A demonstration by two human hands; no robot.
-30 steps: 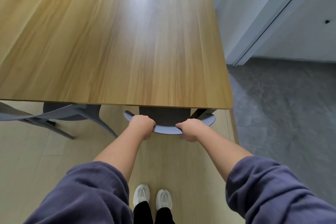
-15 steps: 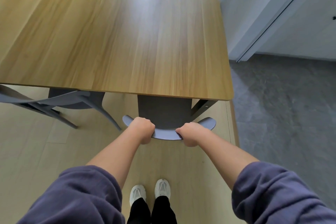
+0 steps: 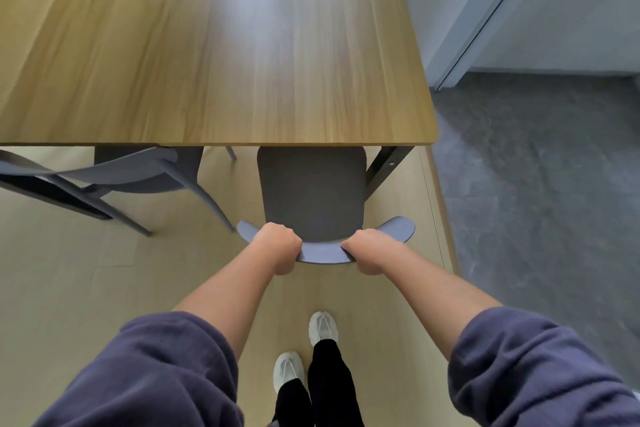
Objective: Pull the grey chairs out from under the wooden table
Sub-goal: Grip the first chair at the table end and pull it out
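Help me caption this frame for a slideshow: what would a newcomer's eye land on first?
First, the left hand and right hand, both gripping the curved grey backrest at lower centre. Its dark grey chair seat sticks partway out from under the large light wooden table that fills the upper frame. A second grey chair stands at left, under the table's edge.

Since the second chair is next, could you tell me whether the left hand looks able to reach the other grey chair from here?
Probably yes, once it lets go. The left hand now has its grip on the backrest of the chair being pulled, and the other grey chair stands to its left over bare floor, with nothing between.
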